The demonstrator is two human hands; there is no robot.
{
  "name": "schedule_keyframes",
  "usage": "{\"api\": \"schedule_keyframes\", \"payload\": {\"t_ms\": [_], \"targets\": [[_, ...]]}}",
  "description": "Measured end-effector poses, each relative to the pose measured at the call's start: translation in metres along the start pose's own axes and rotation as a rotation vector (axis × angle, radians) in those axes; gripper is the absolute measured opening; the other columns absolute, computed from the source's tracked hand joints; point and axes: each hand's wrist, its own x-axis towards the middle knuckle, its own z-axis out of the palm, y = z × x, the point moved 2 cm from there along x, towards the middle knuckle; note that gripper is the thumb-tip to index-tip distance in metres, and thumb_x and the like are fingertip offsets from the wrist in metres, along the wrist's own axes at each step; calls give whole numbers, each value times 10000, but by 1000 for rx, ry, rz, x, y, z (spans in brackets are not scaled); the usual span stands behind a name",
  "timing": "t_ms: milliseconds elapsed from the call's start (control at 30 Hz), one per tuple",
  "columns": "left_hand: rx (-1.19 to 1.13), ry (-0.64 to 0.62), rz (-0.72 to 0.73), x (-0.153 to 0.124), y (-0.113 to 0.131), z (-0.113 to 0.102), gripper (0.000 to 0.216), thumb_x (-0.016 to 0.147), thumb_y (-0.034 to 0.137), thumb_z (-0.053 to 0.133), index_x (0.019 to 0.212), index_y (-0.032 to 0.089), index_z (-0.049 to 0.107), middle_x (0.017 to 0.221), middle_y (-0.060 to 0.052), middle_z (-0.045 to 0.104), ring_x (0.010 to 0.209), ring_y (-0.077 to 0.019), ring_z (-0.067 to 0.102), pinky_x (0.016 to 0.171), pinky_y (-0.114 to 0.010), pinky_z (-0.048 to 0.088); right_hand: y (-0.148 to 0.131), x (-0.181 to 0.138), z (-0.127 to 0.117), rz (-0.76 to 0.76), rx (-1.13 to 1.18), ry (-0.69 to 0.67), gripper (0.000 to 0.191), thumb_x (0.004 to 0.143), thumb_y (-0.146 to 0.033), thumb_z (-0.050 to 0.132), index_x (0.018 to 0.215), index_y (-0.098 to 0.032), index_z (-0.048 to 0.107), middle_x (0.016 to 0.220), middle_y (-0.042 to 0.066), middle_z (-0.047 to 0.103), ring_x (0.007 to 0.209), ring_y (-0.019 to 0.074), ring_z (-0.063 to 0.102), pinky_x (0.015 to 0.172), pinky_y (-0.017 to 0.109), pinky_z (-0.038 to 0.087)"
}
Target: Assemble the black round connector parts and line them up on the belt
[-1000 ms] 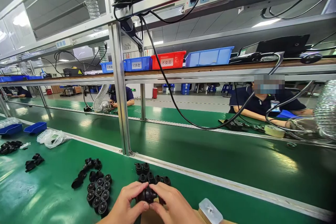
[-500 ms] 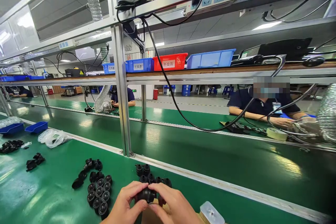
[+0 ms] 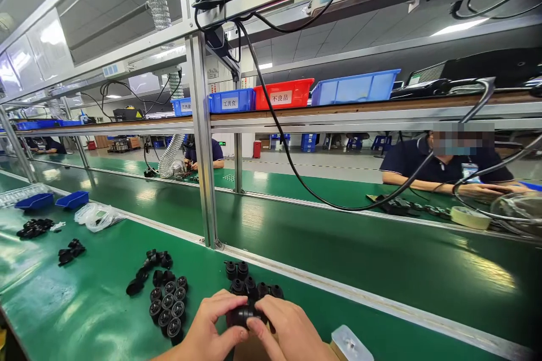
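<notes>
At the bottom middle, a black round plastic part (image 3: pixel 241 316) is pinched between my two hands. My left hand (image 3: pixel 210 326) grips its left side with thumb and fingertips. On the other side my right hand (image 3: pixel 292 324) has its thumb in front and fingers over the top, hiding much of the part. Just beyond my hands stand several similar black parts (image 3: pixel 249 287) with narrow tops. To the left, several black cup-shaped parts (image 3: pixel 168 303) sit in rows, their open ends up. Under my hands shows a brown surface, perhaps cardboard (image 3: pixel 250 347).
A translucent box (image 3: pixel 351 344) lies right of my hands. Farther left are black pieces (image 3: pixel 36 228), a plastic bag (image 3: pixel 98 217) and blue trays (image 3: pixel 34 201). A metal post (image 3: pixel 203 152) rises ahead, and a black cable (image 3: pixel 288 152) hangs down. Across the bench sits a co-worker (image 3: pixel 449 166).
The view has shifted slightly, so the bench things appear farther right. The held part is turned, its ribbed side now facing me, and my right thumb has moved onto its front.
</notes>
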Motion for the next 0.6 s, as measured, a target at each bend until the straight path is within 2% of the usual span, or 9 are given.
{"api": "schedule_keyframes", "payload": {"t_ms": [33, 100, 167, 233, 333, 400, 467, 533, 600], "targets": [[8, 13, -42, -3, -4, 0, 495, 875, 464, 872, 1348, 357, 772, 1264, -94, 808, 1228, -335, 710, 1163, -505, 537, -1, -1, -3, -7, 15, 18, 299, 1071, -458, 543, 1167, -215, 689, 1080, 121, 768, 968, 313, 735, 823, 393, 540], [10, 32, -125, -7, -11, 0, 533, 865, 488, 872, 1372, 368, 757, 1367, -91, 773, 1348, -360, 651, 1223, -526, 497, -3, -2, -10, -80, 47, 47, 377, 1020, -374, 642, 1376, -255, 617, 1297, 125, 728, 1124, 319, 714, 918, 387, 542], [10, 24, -174, -8, -15, -1, 563, 870, 521, 857, 1399, 372, 737, 1378, -90, 769, 1383, -370, 626, 1257, -554, 458, -5, -2, -14, -176, 50, 28, 422, 977, -223, 627, 1394, -287, 605, 1361, 105, 697, 1163, 301, 693, 951, 372, 530], [28, -5, -167, -6, -13, -2, 581, 876, 534, 850, 1420, 371, 722, 1354, -92, 780, 1354, -377, 641, 1263, -584, 437, -6, -2, -13, -192, 57, 3, 367, 956, -155, 572, 1297, -268, 645, 1271, 95, 725, 1099, 283, 701, 915, 360, 521], [56, -42, -100, -1, -3, -4, 595, 876, 453, 872, 1441, 383, 701, 1293, -78, 805, 1259, -366, 690, 1212, -574, 482, -4, 0, -5, -41, 62, -4, 143, 1027, -284, 554, 1082, -227, 673, 1047, 80, 763, 930, 263, 711, 781, 339, 479], [58, -55, -67, 1, 4, -4, 643, 846, 338, 907, 1447, 408, 688, 1244, -47, 822, 1202, -337, 716, 1189, -529, 506, -5, 1, -1, 41, 17, -13, 344, 1101, -403, 455, 873, -221, 638, 872, 63, 740, 776, 238, 679, 681, 338, 408], [44, -64, -39, 2, 6, -3, 698, 824, 264, 919, 1457, 427, 672, 1211, -24, 830, 1164, -307, 733, 1175, -474, 522, -7, 2, -5, 70, 0, 6, 514, 1145, -432, 310, 757, -222, 575, 758, 48, 686, 678, 213, 624, 634, 341, 355], [16, -50, -22, 1, 4, -2, 686, 844, 289, 904, 1473, 419, 661, 1218, -30, 828, 1157, -293, 745, 1157, -436, 541, -10, 2, -15, 34, 71, 29, 464, 1145, -381, 294, 876, -226, 639, 841, 46, 712, 745, 212, 650, 676, 327, 404], [-12, -8, -47, -1, -3, -3, 652, 869, 361, 886, 1480, 401, 661, 1270, -51, 815, 1185, -300, 747, 1134, -422, 565, -13, 1, -25, -66, 166, -7, 262, 1078, -282, 437, 1183, -253, 675, 1087, 56, 747, 947, 226, 697, 816, 319, 483]]}}
